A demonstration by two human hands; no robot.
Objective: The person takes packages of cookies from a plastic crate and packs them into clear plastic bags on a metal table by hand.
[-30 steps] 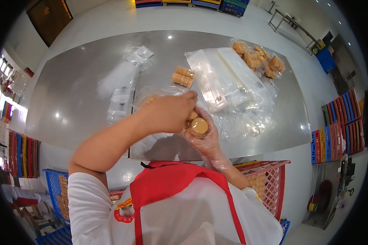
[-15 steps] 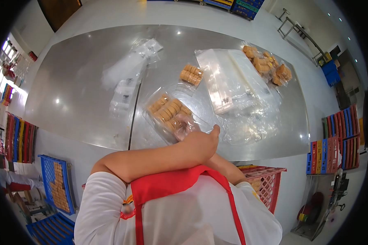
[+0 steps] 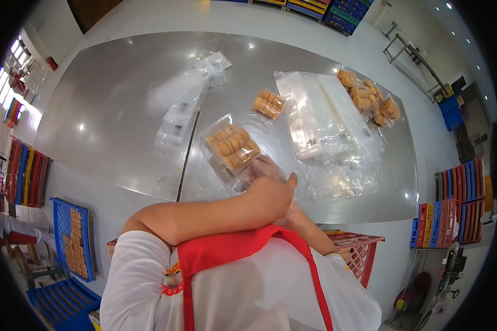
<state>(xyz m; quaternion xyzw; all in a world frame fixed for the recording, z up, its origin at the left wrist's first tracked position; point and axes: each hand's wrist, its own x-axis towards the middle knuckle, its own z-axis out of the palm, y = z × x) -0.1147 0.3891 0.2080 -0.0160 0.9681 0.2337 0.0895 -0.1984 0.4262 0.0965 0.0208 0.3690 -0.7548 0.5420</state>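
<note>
Both hands close together now, low over the steel bench (image 3: 110, 121): the bare left hand (image 3: 273, 193) crosses to the right, thumb out, its fingers tucked from sight, so what it grips I cannot tell! Just past it, the right hand (image 3: 264, 168), gloved in clear plastic, is at the near end of the bag of round biscuits (image 3: 232, 148); whether it is clamped on anything, I cannot tell. That bag lies slantwise, biscuits in rows. Just beyond, a smaller biscuit pack (image 3: 269, 105); to its right a broad spread of clear bags (image 3: 315, 116), with bulging biscuit bags (image 3: 364, 96) at the far corner. Over left, more flat plastic bags (image 3: 176, 105), and down on the floor, a blue crate (image 3: 62, 223) bearing biscuits
</note>
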